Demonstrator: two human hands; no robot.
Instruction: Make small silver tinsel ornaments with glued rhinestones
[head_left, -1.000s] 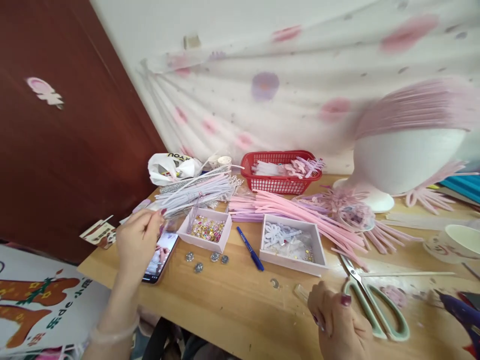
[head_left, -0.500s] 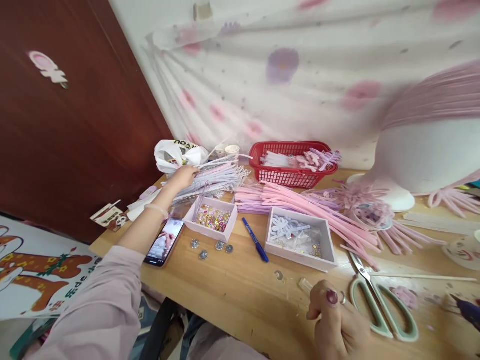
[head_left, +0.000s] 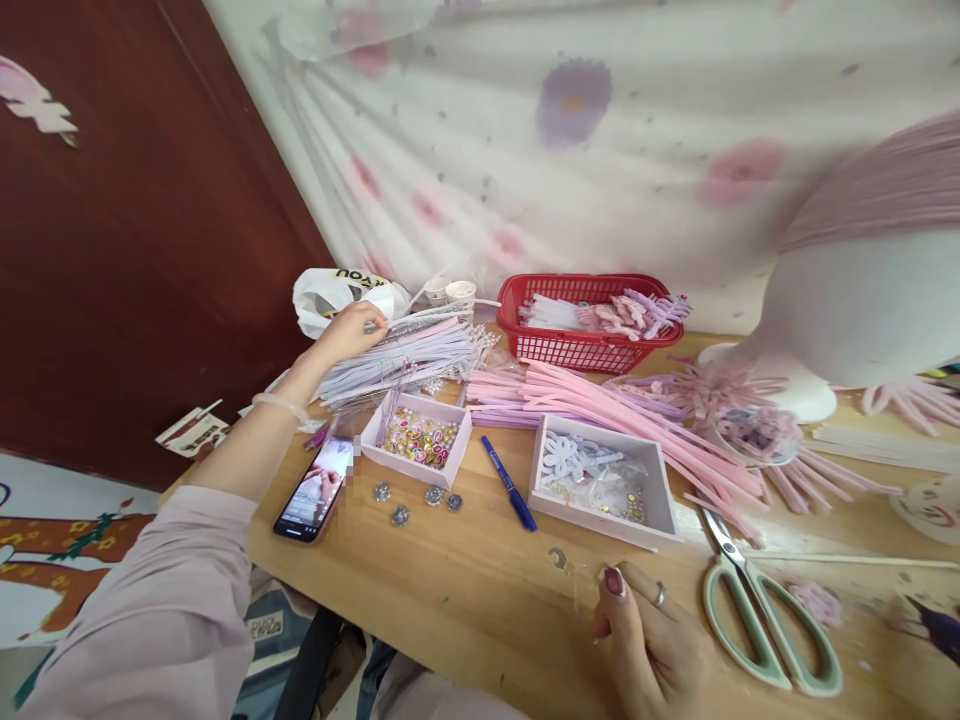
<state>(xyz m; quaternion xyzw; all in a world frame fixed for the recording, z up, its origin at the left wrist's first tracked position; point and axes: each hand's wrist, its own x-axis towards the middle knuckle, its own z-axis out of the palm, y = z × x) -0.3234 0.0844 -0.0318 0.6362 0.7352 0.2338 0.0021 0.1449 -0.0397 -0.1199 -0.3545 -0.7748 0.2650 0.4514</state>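
Note:
My left hand (head_left: 355, 330) reaches to the back left, over the near end of a bundle of white and silvery pipe cleaners (head_left: 409, 365). Its fingers are bent and drawn together at the bundle's upper edge; what is between the fingertips is too small to tell. At the front right, my right hand (head_left: 651, 635) rests above the wooden table (head_left: 450, 610), thumb pressed against curled fingers. Something clear and thin seems to show at its fingertips, too faint to name. Green-handled scissors (head_left: 765, 610) lie just right of this hand.
A phone (head_left: 315, 492), a bead box (head_left: 420, 440), several silver rhinestone discs (head_left: 400, 515), a blue pen (head_left: 508, 485) and a second box (head_left: 600, 485) occupy the middle. Pink pipe cleaners (head_left: 637, 420), a red basket (head_left: 592, 350) and a white mannequin head (head_left: 862, 310) stand behind.
My left hand has lifted slightly and shifted left, its fingers now at the bundle's upper edge. The right hand has turned a little, thumb still against the fingers. The view has swung slightly.

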